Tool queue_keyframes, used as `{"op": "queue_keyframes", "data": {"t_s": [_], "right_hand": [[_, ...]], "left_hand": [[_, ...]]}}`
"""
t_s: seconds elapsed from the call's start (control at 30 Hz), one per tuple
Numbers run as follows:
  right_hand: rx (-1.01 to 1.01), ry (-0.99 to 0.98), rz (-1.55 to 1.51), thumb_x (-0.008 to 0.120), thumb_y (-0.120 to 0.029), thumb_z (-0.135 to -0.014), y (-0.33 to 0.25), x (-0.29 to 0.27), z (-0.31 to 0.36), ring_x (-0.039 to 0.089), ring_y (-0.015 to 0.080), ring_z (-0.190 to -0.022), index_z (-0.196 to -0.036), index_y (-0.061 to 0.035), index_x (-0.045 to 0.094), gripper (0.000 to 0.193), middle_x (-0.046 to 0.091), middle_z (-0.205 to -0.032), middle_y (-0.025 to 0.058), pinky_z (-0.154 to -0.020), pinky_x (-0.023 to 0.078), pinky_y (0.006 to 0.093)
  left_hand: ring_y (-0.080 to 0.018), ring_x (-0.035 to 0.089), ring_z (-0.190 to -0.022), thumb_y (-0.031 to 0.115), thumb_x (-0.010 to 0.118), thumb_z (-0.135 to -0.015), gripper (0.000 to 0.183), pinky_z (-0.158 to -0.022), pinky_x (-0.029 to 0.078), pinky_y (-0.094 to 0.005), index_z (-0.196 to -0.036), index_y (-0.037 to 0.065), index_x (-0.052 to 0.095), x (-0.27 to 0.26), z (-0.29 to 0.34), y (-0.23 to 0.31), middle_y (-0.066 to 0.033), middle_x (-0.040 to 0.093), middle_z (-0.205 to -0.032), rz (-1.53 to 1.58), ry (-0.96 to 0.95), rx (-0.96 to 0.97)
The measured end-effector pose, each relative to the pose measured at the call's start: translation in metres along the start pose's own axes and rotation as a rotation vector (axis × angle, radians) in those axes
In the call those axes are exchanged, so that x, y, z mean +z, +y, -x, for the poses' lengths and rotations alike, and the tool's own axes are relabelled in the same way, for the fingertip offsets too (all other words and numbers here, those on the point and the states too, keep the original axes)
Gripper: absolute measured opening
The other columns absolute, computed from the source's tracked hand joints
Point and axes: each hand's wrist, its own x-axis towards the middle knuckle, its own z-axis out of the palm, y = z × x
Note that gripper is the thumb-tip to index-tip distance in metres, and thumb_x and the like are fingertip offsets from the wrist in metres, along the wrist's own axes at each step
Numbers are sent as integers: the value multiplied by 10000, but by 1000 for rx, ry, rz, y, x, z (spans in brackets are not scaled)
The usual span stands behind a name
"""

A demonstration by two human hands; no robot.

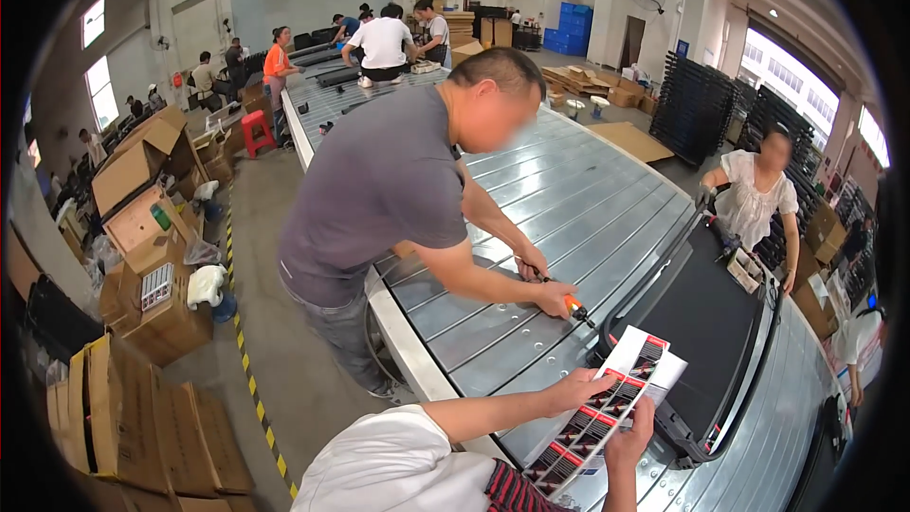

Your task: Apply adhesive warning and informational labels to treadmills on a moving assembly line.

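co-worker in grey shirt (379, 180) | orange-handled screwdriver (574, 306) | slatted metal table (569, 199) | cardboard boxes (152, 228) | red stool (256, 131)

Glossy paper sticker sheet (607, 398) with red, black and white labels, ribbed bare-metal worktop (569, 218) with dull sheen, matt black treadmill belt (697, 322), orange plastic screwdriver handle (573, 304), brown corrugated cardboard boxes (142, 313), white cloth sleeve (398, 465)
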Motion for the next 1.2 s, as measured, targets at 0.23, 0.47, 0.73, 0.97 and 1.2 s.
{"op": "queue_keyframes", "data": {"t_s": [0.23, 0.47, 0.73, 0.97, 1.2], "right_hand": [[-355, -82, 312, 646, -23, -581, -28, 50, -31, 523, 308, -845, -899, -18, 573, 326, 531, -923, 135, -730, 436, 371], [-85, 100, 311, 656, 11, -575, -33, 50, -42, 518, 311, -885, -1008, -33, 520, 456, 530, -984, 120, -745, 439, 371], [91, 140, 412, 660, -19, -588, -40, 53, -38, 523, 299, -901, -1011, -32, 520, 446, 533, -999, 122, -748, 445, 355], [-202, 85, 508, 655, -40, -610, -39, 77, -57, 526, 294, -861, -953, -46, 557, 356, 522, -972, 111, -723, 449, 356], [44, 76, 68, 671, -37, -626, -22, 87, -66, 545, 319, -888, -972, -56, 546, 369, 534, -989, 130, -714, 462, 353]], "left_hand": [[-68, 566, -770, 254, 489, -891, 245, -673, 467, -226, -1007, 48, 553, -49, -11, 35, -12, 605, -899, 137, -9, 97], [-138, 599, -832, 268, 512, -867, 303, -778, 477, -287, -1040, 21, 537, -71, -28, 39, -55, 608, -978, 476, -242, -106], [-132, 589, -837, 198, 529, -862, 243, -760, 472, -274, -1017, 14, 553, -68, -43, 33, -52, 614, -953, 317, -231, -56], [-157, 586, -885, 157, 518, -861, 218, -818, 452, -301, -1030, 21, 544, -94, -42, 50, -70, 615, -966, 491, -173, -124], [-113, 574, -831, 196, 556, -855, 250, -779, 452, -259, -986, -14, 586, -99, -27, 60, -55, 620, -924, 120, -68, -44]]}}
